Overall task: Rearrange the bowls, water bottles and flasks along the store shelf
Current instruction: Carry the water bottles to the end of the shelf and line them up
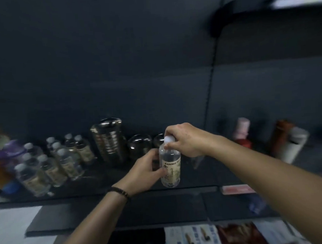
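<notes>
Bowls of ribbed steel stand stacked on the shelf. Right of them and nearer, the water bottle is upright, left grip wrapped round its body, right grip pinching its white cap; the label lettering is too blurred to read.

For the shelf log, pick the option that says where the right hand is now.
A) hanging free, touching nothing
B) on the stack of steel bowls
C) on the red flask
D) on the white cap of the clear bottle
D: the right hand pinches the white cap of the clear bottle, while the left hand holds its body.
</notes>
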Motion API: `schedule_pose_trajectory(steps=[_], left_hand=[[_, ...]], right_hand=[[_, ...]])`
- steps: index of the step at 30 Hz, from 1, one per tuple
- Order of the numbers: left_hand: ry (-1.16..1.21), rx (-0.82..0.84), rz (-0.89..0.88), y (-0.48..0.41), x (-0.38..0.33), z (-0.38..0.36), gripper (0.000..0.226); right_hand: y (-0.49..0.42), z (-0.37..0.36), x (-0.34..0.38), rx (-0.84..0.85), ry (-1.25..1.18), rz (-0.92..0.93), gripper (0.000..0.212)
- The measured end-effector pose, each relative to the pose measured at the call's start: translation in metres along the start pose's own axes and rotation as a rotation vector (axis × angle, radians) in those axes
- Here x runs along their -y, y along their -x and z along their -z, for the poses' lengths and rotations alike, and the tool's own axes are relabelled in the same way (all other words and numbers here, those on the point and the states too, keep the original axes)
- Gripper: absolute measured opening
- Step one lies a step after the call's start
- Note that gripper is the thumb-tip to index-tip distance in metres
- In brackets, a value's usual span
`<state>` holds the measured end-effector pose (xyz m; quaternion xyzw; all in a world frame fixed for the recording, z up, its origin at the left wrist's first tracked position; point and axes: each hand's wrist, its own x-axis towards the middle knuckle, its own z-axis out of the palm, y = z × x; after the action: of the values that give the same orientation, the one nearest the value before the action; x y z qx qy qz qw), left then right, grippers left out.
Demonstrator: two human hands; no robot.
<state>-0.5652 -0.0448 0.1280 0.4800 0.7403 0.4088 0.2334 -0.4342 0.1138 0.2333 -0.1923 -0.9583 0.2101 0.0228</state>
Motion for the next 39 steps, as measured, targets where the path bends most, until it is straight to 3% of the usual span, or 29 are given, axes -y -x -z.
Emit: schedule_pose_trajectory(steps=[12, 21, 27, 30, 34, 39], left_hand=[[-0.015, 0.332, -0.232, -0.104, -0.152, -0.259, 0.038], [0.041, 0.595, -0.329, -0.198, -0.223, -0.406, 0.021], [0.013, 0.667, -0.399, -0.239, -0.276, -0.489, 0.013], [0.022, 0.672, -0.362, -0.258, -0.295, -0.534, 0.016], [-0.018, 0.654, -0.296, -0.277, -0.321, -0.594, 0.019], [-0.05, 0.613, -0.13, -0.296, -0.357, -0.66, 0.032]], right_hand=[[0.194, 0.082, -0.236, -0.144, -0.006, -0.401, 0.014], [0.272, 0.138, -0.354, -0.165, 0.12, -0.649, 0.03], [0.317, 0.171, -0.429, -0.143, 0.187, -0.785, 0.034], [0.34, 0.183, -0.476, -0.195, 0.17, -0.806, 0.035], [0.367, 0.193, -0.552, -0.142, 0.272, -0.764, 0.037], [0.395, 0.218, -0.645, -0.101, 0.376, -0.618, 0.04]])
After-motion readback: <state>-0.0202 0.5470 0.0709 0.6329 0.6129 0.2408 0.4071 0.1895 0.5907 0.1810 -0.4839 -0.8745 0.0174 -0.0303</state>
